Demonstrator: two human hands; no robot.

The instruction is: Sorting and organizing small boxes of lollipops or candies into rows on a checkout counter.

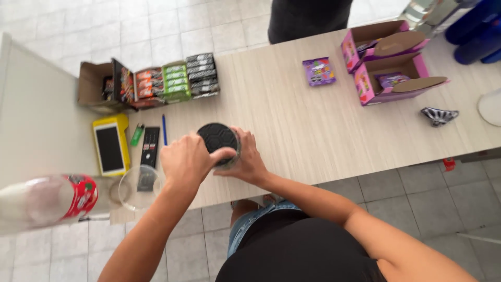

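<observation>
**Counter at frame centre: jar with black lid, both hands on it**

Jar [225,151]: small, round, near the front edge of the pale wooden counter [313,125], centre of frame. Black patterned lid [217,137] seated on top, not yet off; contents hidden.

Left hand [187,159]: clasped over the lid's near-left rim, thumb along the edge, wrist bent down, forearm rising from lower left of frame. Right hand [249,159]: wrapped around the jar's right side, steadying the body, forearm running to lower right.

Progress, judged from position: lid gripped as if for twisting, no gap visible between lid and jar; opening or closing cannot be told.

Left of centre: empty clear glass [136,188], yellow card reader [110,146], green lighter [136,134], black remote [150,146], blue pen [164,130]. Far left: plastic bottle with red label [49,201]. Upper left: candy-bar display boxes [156,81]. Upper right: two pink cartons [389,60], purple packet [319,71].
</observation>
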